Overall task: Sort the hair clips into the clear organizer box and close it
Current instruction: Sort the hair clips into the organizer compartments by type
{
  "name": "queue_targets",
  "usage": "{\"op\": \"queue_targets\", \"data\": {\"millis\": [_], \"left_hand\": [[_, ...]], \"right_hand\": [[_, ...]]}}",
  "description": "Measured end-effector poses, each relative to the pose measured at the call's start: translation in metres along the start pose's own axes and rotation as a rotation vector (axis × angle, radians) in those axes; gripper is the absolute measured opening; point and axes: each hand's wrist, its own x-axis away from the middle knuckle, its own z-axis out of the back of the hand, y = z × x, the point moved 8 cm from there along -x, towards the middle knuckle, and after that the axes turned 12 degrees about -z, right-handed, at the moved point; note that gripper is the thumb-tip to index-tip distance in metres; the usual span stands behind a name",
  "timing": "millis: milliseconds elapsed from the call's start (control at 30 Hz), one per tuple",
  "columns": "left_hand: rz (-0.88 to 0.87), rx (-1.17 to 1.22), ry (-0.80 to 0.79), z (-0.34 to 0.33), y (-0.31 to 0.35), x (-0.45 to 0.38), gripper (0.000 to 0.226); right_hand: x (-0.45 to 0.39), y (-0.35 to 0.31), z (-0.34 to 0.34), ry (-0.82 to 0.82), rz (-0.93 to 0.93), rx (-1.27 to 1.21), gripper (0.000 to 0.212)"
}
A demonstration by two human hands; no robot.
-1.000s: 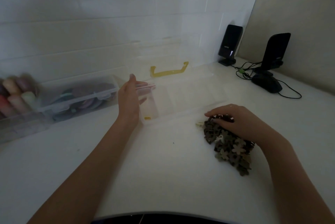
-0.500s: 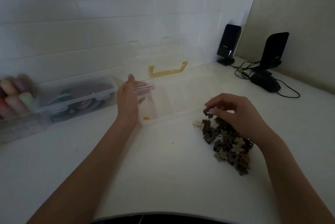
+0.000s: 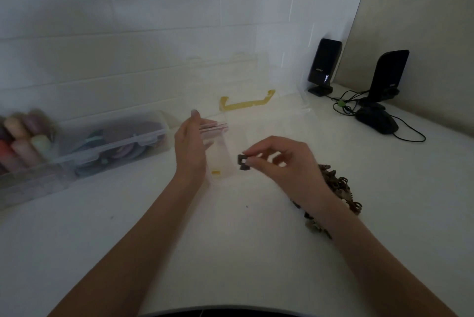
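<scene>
**One Little Clip Goes Up**

The small dark plastic hair clip [image 3: 242, 162] looks very light and hard. It is tiny, so it could slip out or pop away if squeezed too much. The best place to hold it is by its two flat sides, with just the tips of the fingers. A soft pinch should be enough.

The right hand [image 3: 284, 160] is doing just that. Its thumb and first finger are pinched on the clip, and the other fingers are curled loosely behind. The clip hangs in the air, just over the near edge of the clear plastic organizer box with yellow latches [image 3: 269, 132]. The box sits open on the white table [image 3: 205, 252], with its lid leaning back toward the wall.

The left hand [image 3: 191, 150] has straight fingers. It stands on its edge at the left end of the box, but whether it touches the box is hard to tell.

The pile of brown and tan hair clips [image 3: 338, 188] lies on the table just behind the right wrist. Most of the sorting is not done yet, I think, since no clips show inside the box.
</scene>
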Motion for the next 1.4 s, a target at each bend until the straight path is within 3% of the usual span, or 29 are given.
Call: {"op": "queue_targets", "data": {"millis": [167,233,433,600,900,1000,1167,1267,1400], "left_hand": [[-0.047,-0.011,-0.028,-0.005,0.002,0.003,0.043],[-0.038,0.005,-0.032,-0.006,0.000,0.003,0.044],[0.023,0.013,-0.030,-0.002,-0.004,-0.002,0.043],[0.043,0.019,0.007,0.004,-0.004,-0.004,0.041],[0.046,0.022,0.018,0.005,-0.003,-0.004,0.041],[0.052,0.027,0.013,0.005,-0.003,-0.004,0.041],[0.042,0.016,0.007,0.005,-0.003,-0.004,0.041],[0.041,0.017,0.003,0.005,-0.003,-0.004,0.041],[0.034,0.018,0.012,0.005,-0.002,-0.003,0.041]], "right_hand": [[-0.009,-0.016,-0.042,-0.005,0.238,0.390,0.008],[-0.010,-0.010,-0.041,0.004,0.263,0.429,0.011],[-0.009,0.002,0.029,0.120,0.096,0.363,0.008],[-0.006,0.043,0.066,-0.056,-0.165,0.506,0.013],[-0.007,0.075,0.047,-0.205,-0.275,0.718,0.020],[-0.007,0.066,0.044,-0.178,-0.228,0.633,0.018],[-0.006,0.045,0.045,-0.121,-0.197,0.269,0.018],[-0.004,0.038,0.039,-0.151,-0.189,0.049,0.021],[-0.003,0.033,0.032,-0.212,-0.177,-0.063,0.023]]}}
